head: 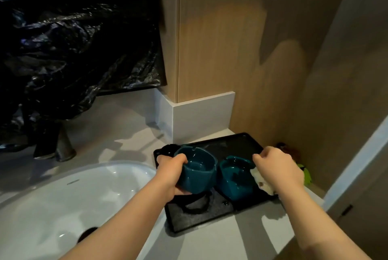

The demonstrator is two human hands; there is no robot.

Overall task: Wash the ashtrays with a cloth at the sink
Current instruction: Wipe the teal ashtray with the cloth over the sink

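My left hand (171, 172) grips a teal ashtray (198, 170) by its left rim and holds it tilted above the black tray (237, 144). A second teal ashtray (233, 177) sits on the tray just to its right. My right hand (275, 165) is closed beside that second ashtray, with a white cloth (260, 182) bunched beneath its palm. The white sink basin (69, 196) lies to the left, with its dark drain (87, 233) near the bottom.
A dark faucet base (63, 146) stands behind the basin. Black plastic sheeting (73, 39) hangs at the upper left. A small black object (169, 149) sits at the tray's far left corner. A wooden wall rises behind the tray, and something green (305, 175) lies at the counter's right edge.
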